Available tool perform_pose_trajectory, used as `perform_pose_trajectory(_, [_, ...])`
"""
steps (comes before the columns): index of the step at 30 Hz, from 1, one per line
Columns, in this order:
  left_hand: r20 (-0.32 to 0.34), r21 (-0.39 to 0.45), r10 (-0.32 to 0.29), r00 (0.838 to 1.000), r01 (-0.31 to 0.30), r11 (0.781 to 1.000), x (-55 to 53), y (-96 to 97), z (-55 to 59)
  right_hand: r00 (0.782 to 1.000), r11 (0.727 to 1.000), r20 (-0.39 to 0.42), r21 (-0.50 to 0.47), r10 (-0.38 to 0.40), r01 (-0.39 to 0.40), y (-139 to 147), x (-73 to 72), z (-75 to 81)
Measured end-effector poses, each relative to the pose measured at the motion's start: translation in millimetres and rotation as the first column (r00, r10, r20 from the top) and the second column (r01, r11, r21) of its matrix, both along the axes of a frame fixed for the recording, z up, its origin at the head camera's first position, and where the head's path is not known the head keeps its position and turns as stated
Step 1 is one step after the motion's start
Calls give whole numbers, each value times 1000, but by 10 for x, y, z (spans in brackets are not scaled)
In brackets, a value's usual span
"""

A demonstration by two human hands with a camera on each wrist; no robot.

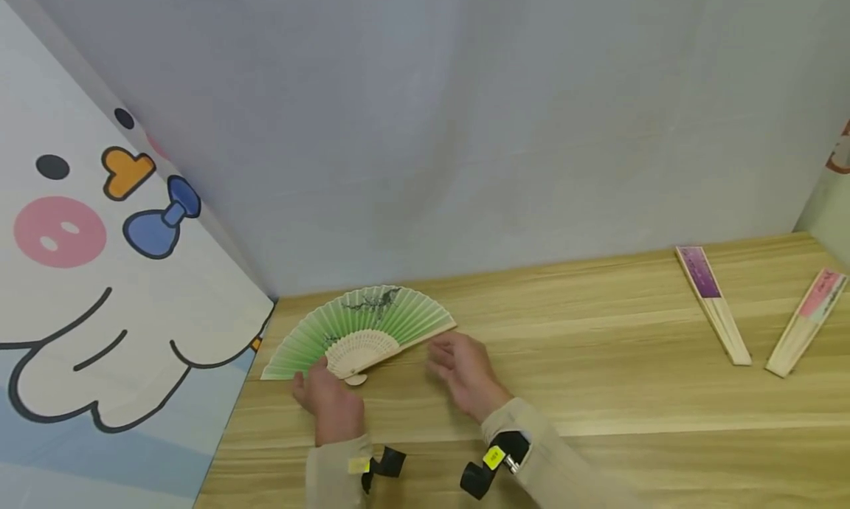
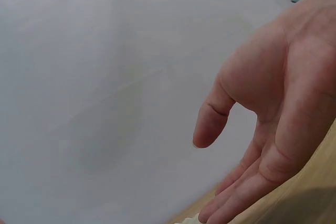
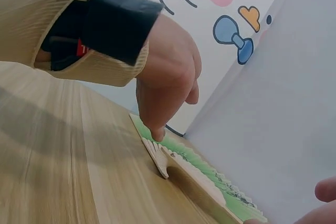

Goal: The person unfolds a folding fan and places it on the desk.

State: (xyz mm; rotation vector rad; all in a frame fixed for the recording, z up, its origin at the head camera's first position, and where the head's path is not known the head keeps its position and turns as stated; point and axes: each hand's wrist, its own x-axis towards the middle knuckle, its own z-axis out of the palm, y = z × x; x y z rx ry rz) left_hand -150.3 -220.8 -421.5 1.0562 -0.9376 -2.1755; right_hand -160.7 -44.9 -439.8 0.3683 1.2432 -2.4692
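Note:
A green folding fan (image 1: 415, 313) lies spread on the wooden table, with dark branch printing on its leaf and pale ribs meeting at a pivot near the front. My left hand (image 1: 332, 402) is at the fan's lower left, close to the pivot; the left wrist view shows its thumb apart from its extended fingers, with nothing between them. Beside the fan's right outer stick is my right hand (image 1: 468, 376), its fingers loosely bent. Only fingertips of the right hand (image 3: 326, 190) enter the right wrist view. Whether either hand touches the fan, I cannot tell.
Two folded fans lie at the table's right, one with a purple leaf (image 1: 702, 273) and one with a pink leaf (image 1: 818, 293). A grey-white curtain (image 1: 465, 140) rises behind the table (image 1: 584, 324). A cartoon-printed panel (image 1: 133, 302) stands along the left side.

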Motion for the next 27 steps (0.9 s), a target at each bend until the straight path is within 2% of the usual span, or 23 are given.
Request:
perform_pose_trajectory(3, [-29, 1, 29, 999, -29, 1000, -23, 46, -29, 1000, 1000, -15, 6, -8, 8, 54, -2, 2])
perform_pose_trajectory(12, [-34, -39, -70, 997, 68, 997, 16, 180, -43, 999, 999, -33, -30, -28, 27, 209, -17, 41])
perform_pose_trajectory(14, [-55, -31, -82, 995, 81, 996, 18, 205, -41, 999, 999, -43, -38, -32, 31, 257, -17, 64])
perform_pose_trajectory(22, [-50, -44, -91, 995, 89, 995, 25, 332, -48, 997, 997, -58, -59, -58, 54, 484, -5, 98])
perform_pose_trajectory(27, [-9, -75, -144, 990, 143, 987, 45, 455, -38, 996, 995, -52, -77, -74, 70, 645, -5, 93])
